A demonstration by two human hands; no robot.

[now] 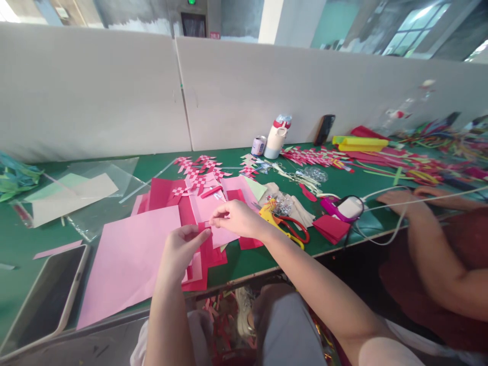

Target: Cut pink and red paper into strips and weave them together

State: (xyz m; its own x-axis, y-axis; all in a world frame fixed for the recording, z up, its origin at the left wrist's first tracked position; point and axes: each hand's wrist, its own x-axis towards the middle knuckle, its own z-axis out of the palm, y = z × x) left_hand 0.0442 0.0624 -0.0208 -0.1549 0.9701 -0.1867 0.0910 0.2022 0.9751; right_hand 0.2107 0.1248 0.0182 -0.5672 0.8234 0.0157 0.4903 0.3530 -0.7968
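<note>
Fingers (208, 223) of your right hand (236, 218) pinch pink strip (223, 235) — left hand (183, 249) pinches its other end, over red paper (208, 254) on bench (244, 264). White bottle (276, 137) capped — contents hidden.

Craft workshop: long green surface (34, 239) strewn with pink paper sheets (129, 254), woven strips (198, 170), scissors (290, 229), backed by white partition boards (95, 91).

One head-worn camera looks forward and down, close over the green table (34, 239).
</note>
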